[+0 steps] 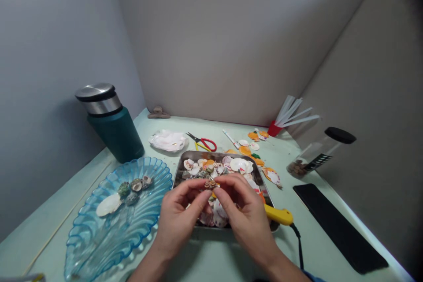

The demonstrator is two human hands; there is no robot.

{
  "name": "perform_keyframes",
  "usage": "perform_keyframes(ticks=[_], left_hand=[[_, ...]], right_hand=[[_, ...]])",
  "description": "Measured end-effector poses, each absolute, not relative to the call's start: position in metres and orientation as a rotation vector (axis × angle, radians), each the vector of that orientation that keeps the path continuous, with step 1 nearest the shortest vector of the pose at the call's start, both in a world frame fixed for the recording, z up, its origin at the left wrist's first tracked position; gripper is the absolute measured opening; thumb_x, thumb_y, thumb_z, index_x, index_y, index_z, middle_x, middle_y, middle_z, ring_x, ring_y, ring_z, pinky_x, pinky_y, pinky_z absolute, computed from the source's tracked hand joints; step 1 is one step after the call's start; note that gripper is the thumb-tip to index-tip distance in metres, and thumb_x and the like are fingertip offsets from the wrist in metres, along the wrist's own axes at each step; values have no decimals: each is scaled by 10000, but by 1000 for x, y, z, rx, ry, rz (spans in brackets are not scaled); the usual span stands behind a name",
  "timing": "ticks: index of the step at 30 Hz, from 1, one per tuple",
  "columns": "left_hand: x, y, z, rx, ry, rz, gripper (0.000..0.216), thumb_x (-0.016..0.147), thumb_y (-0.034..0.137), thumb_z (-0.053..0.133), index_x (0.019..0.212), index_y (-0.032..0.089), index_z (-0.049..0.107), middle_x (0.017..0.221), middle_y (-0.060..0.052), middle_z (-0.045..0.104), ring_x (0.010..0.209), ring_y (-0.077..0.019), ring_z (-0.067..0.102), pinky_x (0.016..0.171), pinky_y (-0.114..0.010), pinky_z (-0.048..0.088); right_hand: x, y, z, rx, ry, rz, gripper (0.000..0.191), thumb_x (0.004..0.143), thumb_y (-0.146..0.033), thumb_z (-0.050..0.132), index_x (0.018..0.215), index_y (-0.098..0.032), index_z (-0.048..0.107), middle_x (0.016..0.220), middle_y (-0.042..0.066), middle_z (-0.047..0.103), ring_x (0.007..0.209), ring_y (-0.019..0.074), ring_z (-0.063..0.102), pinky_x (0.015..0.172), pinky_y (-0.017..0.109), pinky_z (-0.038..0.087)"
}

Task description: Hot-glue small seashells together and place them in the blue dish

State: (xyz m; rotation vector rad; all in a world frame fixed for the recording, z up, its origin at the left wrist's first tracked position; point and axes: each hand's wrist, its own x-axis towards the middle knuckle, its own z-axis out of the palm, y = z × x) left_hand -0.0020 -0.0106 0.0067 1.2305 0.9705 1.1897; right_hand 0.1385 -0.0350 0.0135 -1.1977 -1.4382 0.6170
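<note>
Between the fingertips of both hands is a small brown spiral shell [210,184], held above a metal tray [189,155]. My left hand [181,206] pinches it from the left with thumb and forefinger. From the other side, my right hand [243,206] grips it the same way. Underneath, the tray is filled with many shells [218,216], white, orange and speckled. A yellow-handled tool with a black cord, its handle [280,215] at the tray's right edge, lies partly hidden behind my right hand.
At left, a blue scalloped glass dish [109,242] holds several shells, beside a green bottle [117,134]. Behind the tray lie red-and-yellow scissors [204,144], a marker [230,139] and a white shell-like dish [168,141]. Rightward are a red cup [274,129] of translucent sticks, a jar [310,158] and a black slab [337,227].
</note>
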Motion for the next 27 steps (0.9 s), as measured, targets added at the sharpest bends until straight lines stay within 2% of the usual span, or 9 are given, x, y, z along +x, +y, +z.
perform_keyframes(ticks=[7, 9, 12, 14, 17, 20, 22, 25, 27], left_hand=[[-3, -10, 4, 1251, 980, 1175, 219, 751, 320, 686, 899, 158, 685, 540, 13, 648, 482, -125, 598, 496, -224, 521], [-2, -9, 5, 1235, 1008, 1160, 242, 743, 335, 687, 905, 156, 678, 529, 17, 643, 479, -124, 592, 493, -221, 517], [-1, -9, 6, 1220, 1078, 1143, 310, 718, 361, 700, 939, 148, 663, 518, 20, 642, 478, -125, 586, 495, -215, 508], [-1, -9, 7, 1234, 1148, 1128, 354, 701, 400, 707, 937, 139, 663, 500, 19, 636, 462, -120, 572, 485, -205, 494], [-1, -9, 4, 1269, 1202, 1078, 428, 669, 443, 729, 963, 138, 671, 522, 7, 653, 502, -122, 585, 487, -181, 477], [-2, -10, 1, 1237, 1197, 1038, 485, 636, 480, 745, 981, 147, 670, 537, 7, 659, 532, -135, 599, 511, -191, 501], [-1, -10, 0, 1197, 1199, 1023, 529, 609, 493, 759, 1002, 152, 665, 541, 9, 660, 539, -146, 603, 504, -200, 511], [0, -11, 2, 1162, 1197, 1025, 562, 597, 513, 758, 1020, 156, 663, 534, 13, 652, 533, -149, 594, 494, -207, 519], [1, -12, 3, 1162, 1206, 1024, 563, 601, 518, 753, 1028, 160, 665, 539, 14, 651, 535, -145, 589, 494, -202, 519]], right_hand=[[136, -34, 12, -1199, -1463, 603, 75, 887, -220, 578, 917, -226, 646, 901, 23, 601, 827, 162, 589, 680, 257, 466], [137, -35, 13, -1217, -1490, 604, 131, 884, -222, 576, 997, -214, 642, 903, 30, 614, 814, 164, 598, 691, 267, 478], [155, -38, 17, -1261, -1538, 554, 325, 896, -248, 554, 1219, -209, 558, 912, 32, 642, 735, 149, 607, 675, 267, 499], [183, -44, 19, -1419, -1539, 367, 294, 929, -305, 489, 1194, -204, 568, 911, 33, 649, 698, 141, 606, 638, 253, 505], [245, -61, 18, -1929, -1462, -69, 307, 953, -373, 407, 1076, -187, 618, 1006, 70, 659, 820, 177, 621, 738, 287, 500], [306, -85, 7, -2201, -1357, -180, 335, 871, -373, 534, 1076, -129, 636, 1048, 159, 657, 969, 302, 585, 842, 423, 444], [335, -99, -6, -2362, -1315, -181, 420, 796, -362, 628, 1130, -108, 624, 1099, 204, 643, 1040, 368, 551, 853, 468, 418], [360, -108, -28, -2529, -1289, -108, 578, 708, -398, 719, 1196, -115, 595, 1120, 207, 641, 1044, 386, 555, 827, 465, 426], [367, -107, -39, -2581, -1303, -53, 592, 726, -444, 706, 1230, -164, 571, 1127, 158, 646, 1041, 346, 566, 826, 435, 438]])
